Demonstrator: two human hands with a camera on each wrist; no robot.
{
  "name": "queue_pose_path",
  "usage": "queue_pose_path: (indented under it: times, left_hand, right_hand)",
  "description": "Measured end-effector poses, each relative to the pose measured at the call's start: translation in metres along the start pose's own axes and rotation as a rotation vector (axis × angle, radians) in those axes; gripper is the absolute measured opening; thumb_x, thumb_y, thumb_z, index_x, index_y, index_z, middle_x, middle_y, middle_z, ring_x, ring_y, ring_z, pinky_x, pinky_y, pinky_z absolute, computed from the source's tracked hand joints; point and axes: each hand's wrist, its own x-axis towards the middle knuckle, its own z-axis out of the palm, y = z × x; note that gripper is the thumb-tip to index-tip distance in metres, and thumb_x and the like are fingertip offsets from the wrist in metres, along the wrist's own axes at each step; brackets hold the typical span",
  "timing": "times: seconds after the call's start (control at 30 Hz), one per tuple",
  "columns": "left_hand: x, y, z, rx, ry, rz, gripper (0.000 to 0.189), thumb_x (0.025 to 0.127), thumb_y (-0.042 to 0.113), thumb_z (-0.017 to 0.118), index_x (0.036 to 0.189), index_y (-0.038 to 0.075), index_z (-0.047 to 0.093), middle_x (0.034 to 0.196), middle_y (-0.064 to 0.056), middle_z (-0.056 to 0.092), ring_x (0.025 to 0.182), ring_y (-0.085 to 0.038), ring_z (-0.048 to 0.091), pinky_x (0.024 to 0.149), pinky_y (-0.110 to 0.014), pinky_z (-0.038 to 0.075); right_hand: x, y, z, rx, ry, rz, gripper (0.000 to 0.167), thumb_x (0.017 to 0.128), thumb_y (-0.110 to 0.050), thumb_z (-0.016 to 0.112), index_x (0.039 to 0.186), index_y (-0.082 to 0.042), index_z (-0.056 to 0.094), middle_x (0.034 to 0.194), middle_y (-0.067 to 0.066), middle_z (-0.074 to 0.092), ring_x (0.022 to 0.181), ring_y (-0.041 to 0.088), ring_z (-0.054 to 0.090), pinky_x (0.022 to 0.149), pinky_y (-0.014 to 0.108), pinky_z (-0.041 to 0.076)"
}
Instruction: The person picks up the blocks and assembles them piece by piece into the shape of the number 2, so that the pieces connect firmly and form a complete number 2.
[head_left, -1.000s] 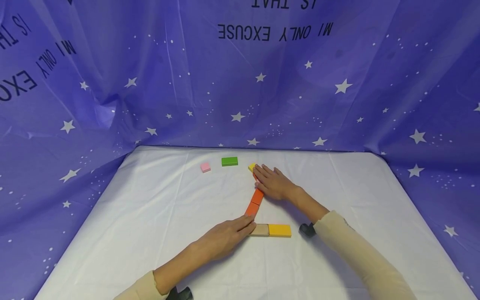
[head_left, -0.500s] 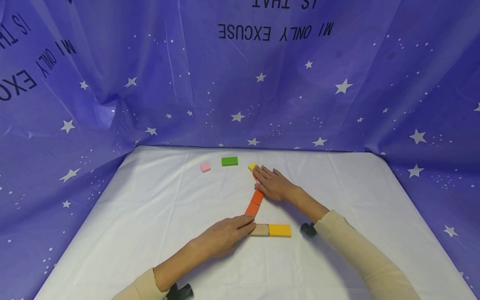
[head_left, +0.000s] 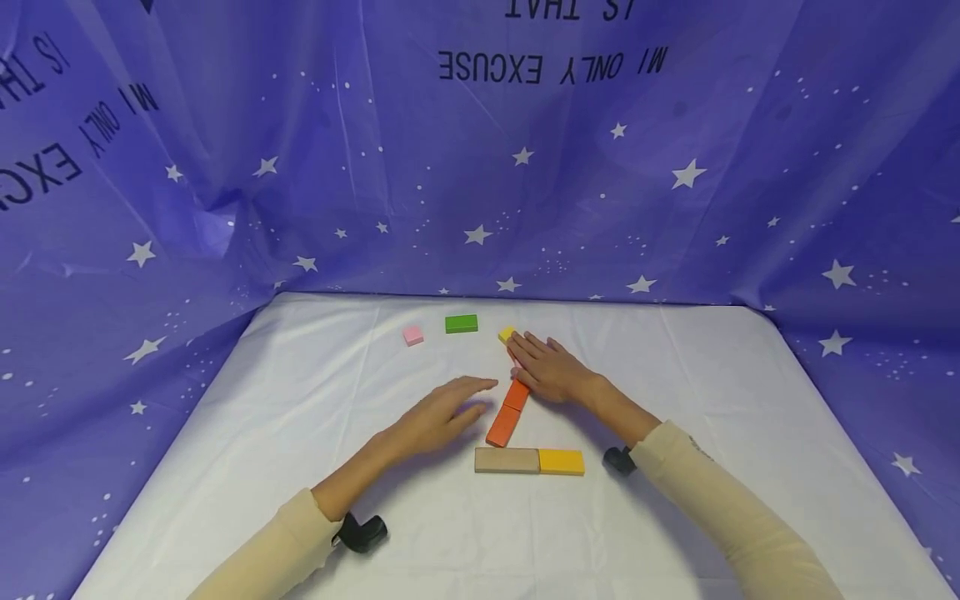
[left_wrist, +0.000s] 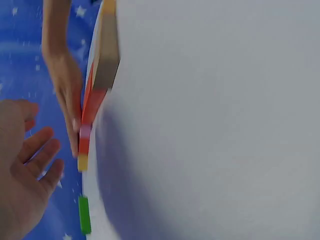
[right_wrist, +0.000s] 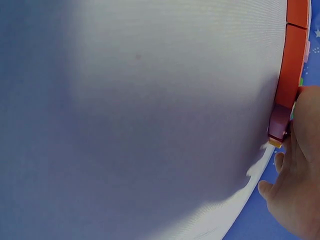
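A slanted row of blocks runs up the table: two orange-red blocks, the nearer one [head_left: 502,427] and the farther one [head_left: 517,394], then a pinkish block [left_wrist: 85,131] and a small yellow block [head_left: 506,334] at the far end. My right hand [head_left: 555,372] lies against the upper part of this row with extended fingers, partly covering it. Left of the row, my left hand [head_left: 437,417] hovers with spread, relaxed fingers and holds nothing. Below the row, a plain wooden block [head_left: 506,460] lies end to end with an orange-yellow block [head_left: 561,462].
A green block [head_left: 461,323] and a small pink block [head_left: 413,335] lie apart at the back of the white-covered table [head_left: 675,500]. Behind and beside it hangs a purple curtain [head_left: 420,167] with stars.
My left hand has let go of the row's near end, rising and moving away toward the back left. The near orange-red and wooden blocks now show fully. My right hand stays in place.
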Motion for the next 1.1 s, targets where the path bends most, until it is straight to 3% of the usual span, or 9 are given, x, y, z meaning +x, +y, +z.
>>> queue_pose_path:
  times: [0.2, 0.37, 0.47, 0.7, 1.1]
  left_hand:
    - [0.023, -0.031, -0.012, -0.142, 0.17, -0.08, 0.045, 0.1, 0.009, 0.06, 0.142, -0.001, 0.051, 0.135, -0.02, 0.058, 0.123, -0.031, 0.057, 0.101, -0.046, 0.047]
    - [0.037, -0.052, -0.019, -0.231, 0.278, -0.209, 0.044, 0.1, 0.012, 0.062, 0.139, -0.004, 0.053, 0.134, -0.02, 0.059, 0.123, -0.033, 0.056, 0.102, -0.044, 0.046]
    - [0.044, -0.066, -0.021, -0.265, 0.326, -0.253, 0.043, 0.099, 0.01, 0.063, 0.137, -0.006, 0.053, 0.136, -0.02, 0.056, 0.125, -0.035, 0.055, 0.103, -0.041, 0.046]
    - [0.059, -0.085, -0.024, -0.168, 0.332, -0.286, 0.047, 0.098, 0.011, 0.064, 0.141, -0.004, 0.051, 0.138, -0.023, 0.053, 0.128, -0.036, 0.05, 0.107, -0.044, 0.04]
    - [0.077, -0.098, -0.025, -0.077, 0.314, -0.37, 0.051, 0.096, 0.014, 0.065, 0.141, -0.004, 0.049, 0.144, -0.026, 0.046, 0.136, -0.037, 0.041, 0.113, -0.045, 0.031]
  right_hand:
    - [0.001, 0.0, 0.001, 0.002, -0.016, 0.011, 0.062, 0.109, -0.041, 0.031, 0.16, -0.008, 0.019, 0.165, 0.01, 0.013, 0.151, 0.029, 0.011, 0.119, 0.055, 0.012]
    - [-0.001, -0.002, -0.001, -0.002, -0.013, 0.002, 0.062, 0.109, -0.039, 0.032, 0.159, -0.006, 0.02, 0.165, 0.012, 0.015, 0.15, 0.031, 0.013, 0.118, 0.056, 0.012]
    - [-0.002, -0.004, -0.003, 0.0, -0.01, -0.005, 0.062, 0.109, -0.039, 0.032, 0.159, -0.005, 0.021, 0.165, 0.013, 0.015, 0.15, 0.032, 0.013, 0.118, 0.056, 0.012]
    - [-0.002, -0.002, -0.001, -0.011, -0.002, -0.001, 0.062, 0.109, -0.041, 0.031, 0.159, -0.006, 0.02, 0.165, 0.012, 0.014, 0.151, 0.03, 0.012, 0.119, 0.055, 0.011]
    - [-0.002, -0.006, -0.007, -0.018, -0.034, 0.012, 0.062, 0.109, -0.04, 0.033, 0.16, -0.007, 0.018, 0.165, 0.011, 0.013, 0.15, 0.03, 0.012, 0.118, 0.055, 0.012]
